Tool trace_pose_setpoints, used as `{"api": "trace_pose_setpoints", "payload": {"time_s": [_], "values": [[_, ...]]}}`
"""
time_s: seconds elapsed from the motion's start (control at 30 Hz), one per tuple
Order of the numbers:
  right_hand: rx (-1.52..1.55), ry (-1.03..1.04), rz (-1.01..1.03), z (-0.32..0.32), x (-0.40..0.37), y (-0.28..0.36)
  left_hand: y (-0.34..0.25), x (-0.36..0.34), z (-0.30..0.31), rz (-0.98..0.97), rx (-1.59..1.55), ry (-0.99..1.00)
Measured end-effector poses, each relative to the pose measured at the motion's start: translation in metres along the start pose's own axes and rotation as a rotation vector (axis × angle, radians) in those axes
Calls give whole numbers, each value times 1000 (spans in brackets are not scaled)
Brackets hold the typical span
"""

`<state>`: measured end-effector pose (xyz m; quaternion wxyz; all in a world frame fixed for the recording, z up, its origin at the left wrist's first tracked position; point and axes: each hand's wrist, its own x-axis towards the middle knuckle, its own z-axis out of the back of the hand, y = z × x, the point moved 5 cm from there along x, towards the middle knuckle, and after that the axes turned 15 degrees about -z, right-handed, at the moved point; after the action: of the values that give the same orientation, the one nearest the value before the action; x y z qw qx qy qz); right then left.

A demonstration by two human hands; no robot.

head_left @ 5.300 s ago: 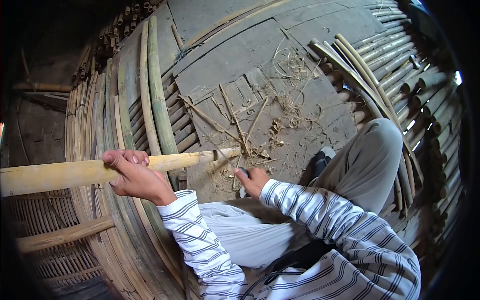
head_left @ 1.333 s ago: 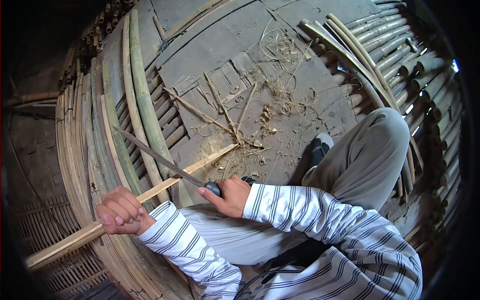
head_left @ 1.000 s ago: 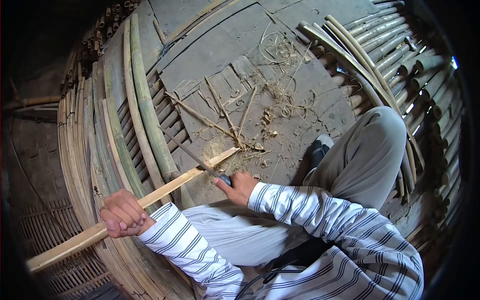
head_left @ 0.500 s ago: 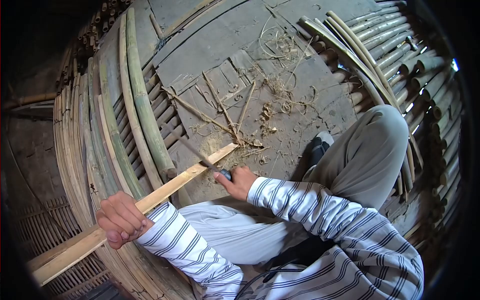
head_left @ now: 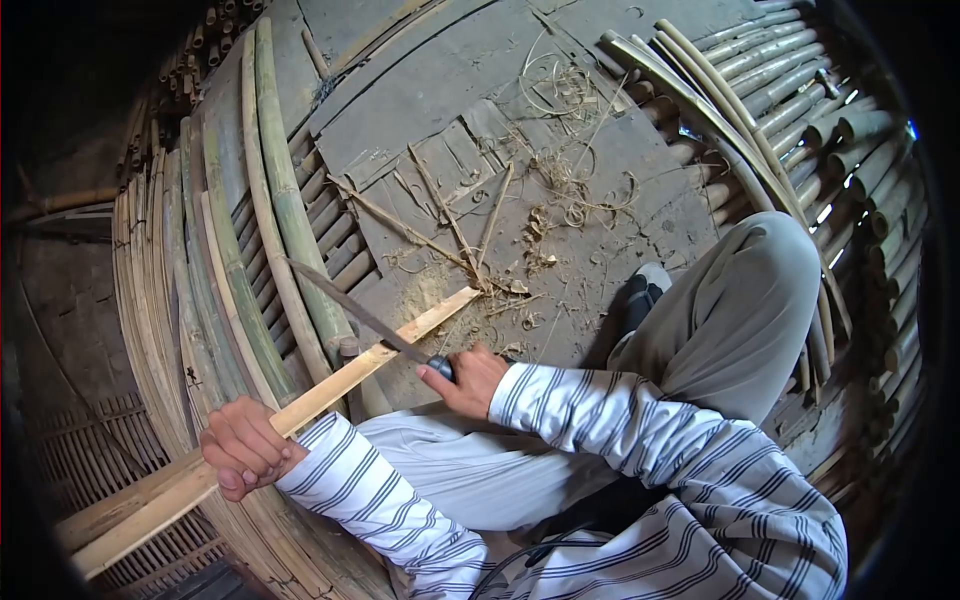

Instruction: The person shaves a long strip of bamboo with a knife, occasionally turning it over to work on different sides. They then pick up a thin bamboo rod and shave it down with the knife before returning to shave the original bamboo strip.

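A long split bamboo strip (head_left: 335, 386) runs from the lower left up to the floor in the middle, its pale inner face showing. My left hand (head_left: 246, 447) is closed in a fist around it near its lower part. In my right hand (head_left: 468, 380) is the dark handle of a long knife (head_left: 350, 310). The blade crosses the strip at a slant, touching or just over it, with its tip out to the upper left. The far end of the strip rests by some thin bamboo offcuts (head_left: 440, 200).
Curled shavings (head_left: 575, 190) and dust litter the grey board floor (head_left: 410, 60). Long bamboo poles (head_left: 285, 190) lie to the left, with more split lengths beyond. At the right, more poles (head_left: 740, 120) lie over a slatted bamboo floor. My bent knee (head_left: 770, 260) is on the right.
The knife and my right hand have moved down and left along the strip, toward my left hand. The blade now shows clearly instead of blurred. My left hand has barely shifted.
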<state>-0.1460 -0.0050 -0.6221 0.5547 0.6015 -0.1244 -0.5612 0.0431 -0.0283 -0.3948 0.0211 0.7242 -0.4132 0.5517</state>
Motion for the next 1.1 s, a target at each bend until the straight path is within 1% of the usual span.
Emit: {"api": "trace_pose_setpoints", "payload": {"time_s": [0.03, 0.07, 0.13, 0.23, 0.27, 0.3, 0.43, 0.53, 0.57, 0.67, 0.7, 0.73, 0.8, 0.9, 1.03, 1.1], "values": [[54, 44, 31, -1, -6, 8, 3, 2, -4, 8, -11, 17], [37, -49, 83, -2, -14, 14, 3, -1, -6, 15, -18, 25], [-51, 188, -69, 8, -19, 26, -2, -6, -2, 12, -7, 1], [3, 207, -224, -2, 0, -9, -1, -3, -3, 19, -10, 14], [8, 162, -247, -3, 9, -22, 0, -1, -5, 23, -17, 25], [-5, 158, -256, -1, 15, -24, -1, -1, -3, 16, -3, 11], [-59, 116, -235, 4, 14, -20, -3, -1, 2, -19, 35, -34], [30, 41, -93, -4, 2, -7, 4, 4, -1, -6, 32, -10], [38, 3, 7, -8, -3, -2, 4, 2, -4, 7, 36, -8], [34, 121, -125, 0, 0, -4, 0, -1, -1, -14, 41, -37], [-3, 114, -226, -6, 11, -22, -1, -1, 0, -23, 19, -36], [40, 95, -247, -8, 23, -32, -1, -1, 0, -13, 34, -33], [61, 149, -297, -9, 32, -42, 1, 2, 0, -1, 53, -17], [-42, 66, -284, -1, 23, -32, 2, 4, 5, -2, 52, -55], [1, 5, -99, -3, 4, -9, 2, 2, 4, -8, 59, -41], [14, 108, -215, -3, 13, -21, -3, -1, 6, -13, 55, -59]]}}
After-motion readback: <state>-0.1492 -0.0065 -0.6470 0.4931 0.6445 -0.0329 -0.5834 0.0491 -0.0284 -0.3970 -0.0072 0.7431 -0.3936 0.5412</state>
